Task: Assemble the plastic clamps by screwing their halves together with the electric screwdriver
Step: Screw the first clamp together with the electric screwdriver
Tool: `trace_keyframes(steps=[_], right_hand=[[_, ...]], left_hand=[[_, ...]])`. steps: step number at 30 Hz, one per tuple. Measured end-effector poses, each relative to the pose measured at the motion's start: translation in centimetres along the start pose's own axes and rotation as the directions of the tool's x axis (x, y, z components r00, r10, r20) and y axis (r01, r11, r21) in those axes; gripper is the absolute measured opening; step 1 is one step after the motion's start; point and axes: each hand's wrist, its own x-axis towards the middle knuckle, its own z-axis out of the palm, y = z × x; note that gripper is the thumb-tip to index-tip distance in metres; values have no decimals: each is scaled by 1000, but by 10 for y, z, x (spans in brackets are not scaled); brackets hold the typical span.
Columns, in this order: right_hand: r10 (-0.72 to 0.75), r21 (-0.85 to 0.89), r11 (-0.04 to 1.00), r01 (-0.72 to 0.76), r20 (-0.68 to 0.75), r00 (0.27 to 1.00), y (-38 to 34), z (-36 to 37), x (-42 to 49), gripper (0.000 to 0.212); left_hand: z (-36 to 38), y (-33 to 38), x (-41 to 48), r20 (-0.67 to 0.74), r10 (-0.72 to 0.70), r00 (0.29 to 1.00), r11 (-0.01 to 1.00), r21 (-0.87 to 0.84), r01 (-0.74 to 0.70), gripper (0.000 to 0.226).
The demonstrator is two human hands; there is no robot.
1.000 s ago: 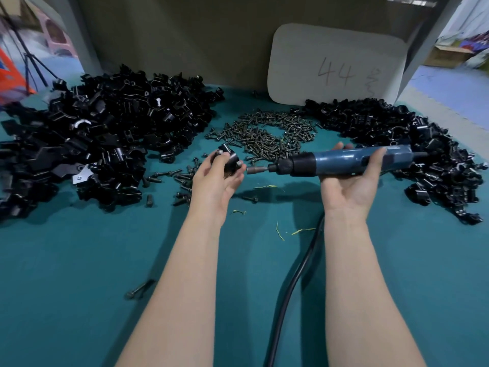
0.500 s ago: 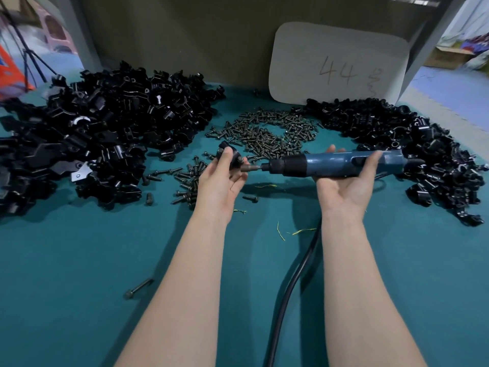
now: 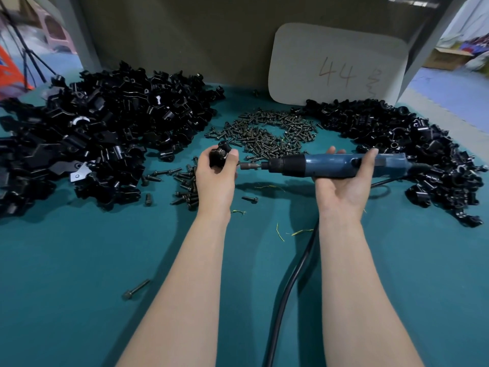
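- While both forearms reach forward side by side over the green table (image 3: pixel 79 260), each hand is raised clear of its surface.
- Left hand (image 3: pixel 215 178): back toward the camera, fingers and thumb curled round a small black clamp (image 3: pixel 221 152), which sits at the fingertips above scattered screws.
- Right hand (image 3: pixel 341 188): palm up, thumb hooked over the top, fingers wrapped under the blue screwdriver (image 3: pixel 333 166).
- Screwdriver: long axis level, running left to right. The bit points left, its tip right at the clamp beside the left thumb.
- Cord (image 3: pixel 291 274): black, lying on the table between the forearms.
- Screw heap (image 3: pixel 267 133): beyond the hands, centre.
- Left pile (image 3: pixel 105 123) and right pile (image 3: pixel 410 144): black plastic parts.
- Card (image 3: pixel 336 67): marked "44", upright at the back.
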Motion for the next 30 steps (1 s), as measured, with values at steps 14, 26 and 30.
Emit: trace_keyframes(steps=[14, 26, 30], right_hand=[[-24, 6, 1000, 24, -51, 998, 0, 4, -2, 34], [-157, -148, 976, 160, 35, 987, 13, 13, -9, 31], [-168, -164, 969, 186, 115, 979, 15, 16, -11, 20]], left_hand=[[2, 3, 0, -5, -111, 994, 989, -100, 110, 9], [3, -12, -4, -162, 252, 954, 847, 514, -137, 27], [0, -11, -2, -193, 270, 943, 818, 562, -119, 22]])
